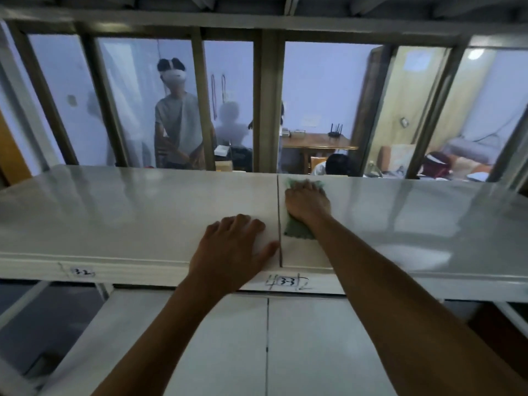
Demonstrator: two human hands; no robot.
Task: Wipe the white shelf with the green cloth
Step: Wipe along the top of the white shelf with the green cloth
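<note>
Shelf (143, 212), white and glossy, runs the full width below a glass partition (323, 104), with a seam (278, 221) dividing its top into two panels. Below it sits a lower white surface (308, 347). The left hand (233, 247) lies flat, fingers spread, on the panel just left of the seam, holding nothing. The right hand (307, 200) presses palm-down on the green cloth (298, 231), just right of the seam toward the back edge; cloth shows beyond the fingertips and beneath the wrist. Small labels (286, 281) mark the front edge.
</note>
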